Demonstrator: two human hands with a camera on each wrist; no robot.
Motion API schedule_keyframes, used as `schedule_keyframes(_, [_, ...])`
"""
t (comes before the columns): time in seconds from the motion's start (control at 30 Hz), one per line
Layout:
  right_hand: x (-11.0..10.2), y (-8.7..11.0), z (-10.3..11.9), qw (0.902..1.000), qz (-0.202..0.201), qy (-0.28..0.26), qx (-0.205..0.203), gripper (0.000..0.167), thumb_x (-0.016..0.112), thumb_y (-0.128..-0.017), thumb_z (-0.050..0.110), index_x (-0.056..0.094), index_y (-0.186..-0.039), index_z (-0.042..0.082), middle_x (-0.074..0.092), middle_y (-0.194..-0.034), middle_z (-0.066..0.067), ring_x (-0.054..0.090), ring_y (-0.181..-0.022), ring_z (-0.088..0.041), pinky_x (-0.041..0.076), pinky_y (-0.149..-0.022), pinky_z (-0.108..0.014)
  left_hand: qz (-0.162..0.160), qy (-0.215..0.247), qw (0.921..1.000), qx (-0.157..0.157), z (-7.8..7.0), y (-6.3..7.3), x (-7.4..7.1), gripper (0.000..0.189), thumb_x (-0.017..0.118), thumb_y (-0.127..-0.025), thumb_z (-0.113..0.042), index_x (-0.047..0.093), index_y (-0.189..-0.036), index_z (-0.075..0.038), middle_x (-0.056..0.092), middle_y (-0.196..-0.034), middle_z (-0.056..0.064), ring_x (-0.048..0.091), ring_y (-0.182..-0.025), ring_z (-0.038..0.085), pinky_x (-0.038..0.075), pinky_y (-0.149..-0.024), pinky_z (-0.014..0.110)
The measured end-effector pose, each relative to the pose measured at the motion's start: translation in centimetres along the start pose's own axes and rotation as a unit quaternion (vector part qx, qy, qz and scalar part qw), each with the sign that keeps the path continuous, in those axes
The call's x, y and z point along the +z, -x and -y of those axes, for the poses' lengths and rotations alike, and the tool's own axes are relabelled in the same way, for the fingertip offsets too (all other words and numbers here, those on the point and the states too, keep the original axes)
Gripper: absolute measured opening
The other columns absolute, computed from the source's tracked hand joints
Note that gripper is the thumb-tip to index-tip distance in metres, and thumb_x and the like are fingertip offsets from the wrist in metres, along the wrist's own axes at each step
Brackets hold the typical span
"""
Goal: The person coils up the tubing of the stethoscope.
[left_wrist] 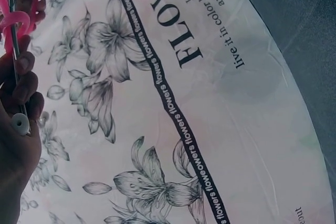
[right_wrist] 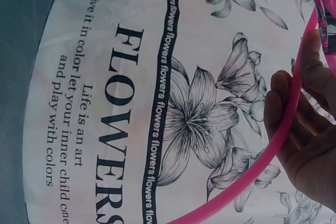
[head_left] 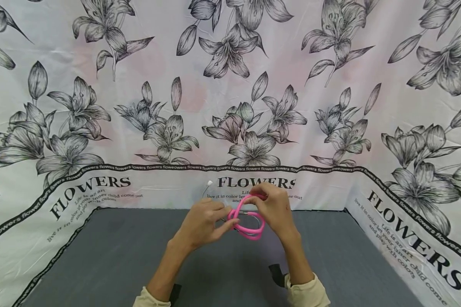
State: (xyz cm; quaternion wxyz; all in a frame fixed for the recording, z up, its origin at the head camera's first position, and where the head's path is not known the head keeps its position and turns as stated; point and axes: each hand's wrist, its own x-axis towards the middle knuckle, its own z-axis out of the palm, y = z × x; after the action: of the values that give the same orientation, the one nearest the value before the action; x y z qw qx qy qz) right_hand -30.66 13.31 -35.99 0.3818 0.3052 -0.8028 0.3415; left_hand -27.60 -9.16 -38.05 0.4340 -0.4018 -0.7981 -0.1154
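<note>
The pink stethoscope (head_left: 254,234) is held at lower centre of the frame, its coiled tubing (head_left: 249,232) between both hands; the metal ear tube (left_wrist: 16,51) runs upper left through the left hand (head_left: 203,221), whose grip is closed around it. The right hand (head_left: 274,209) pinches the coil's top edge. Behind lies the grey tabletop (head_left: 119,256).
</note>
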Motion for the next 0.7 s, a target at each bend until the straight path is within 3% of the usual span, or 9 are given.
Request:
schedule_keyframes(0.3, [-0.41, 0.12, -0.56, 0.9979, 0.033, -0.051, 0.021, 0.016, 0.089, -0.078, 0.006, 0.078, -0.088, 0.004, 0.077, -0.083, -0.007, 0.07, -0.071, -0.016, 0.056, -0.067, -0.025, -0.025, 0.061, 0.9978, -0.007, -0.05, -0.17, -0.06, 0.024, 0.082, -0.088, -0.034, 0.082, -0.095, -0.012, 0.068, -0.07, -0.006, 0.055, -0.061, 0.005, 0.048, -0.066, 0.024])
schedule_keyframes(0.5, [-0.2, 0.0, -0.86, 0.994, 0.057, -0.088, 0.03, 0.009, 0.085, -0.083, 0.005, 0.078, -0.09, 0.004, 0.078, -0.084, -0.008, 0.073, -0.071, -0.015, 0.056, -0.065, -0.023, -0.041, 0.106, 0.993, -0.034, 0.1, -0.03, -0.08, 0.033, 0.068, -0.101, -0.041, 0.083, -0.098, -0.011, 0.067, -0.069, -0.007, 0.05, -0.057, 0.007, 0.04, -0.063, 0.019])
schedule_keyframes(0.7, [0.03, 0.05, -0.64, 0.9871, 0.092, -0.117, 0.059, 0.008, 0.081, -0.088, 0.004, 0.08, -0.095, 0.002, 0.079, -0.088, -0.01, 0.069, -0.072, -0.011, 0.057, -0.067, -0.021, -0.057, 0.136, 0.9864, -0.073, 0.26, 0.07, -0.1, 0.017, 0.076, -0.096, -0.032, 0.081, -0.093, -0.016, 0.069, -0.07, -0.009, 0.054, -0.061, 0.004, 0.041, -0.064, 0.02])
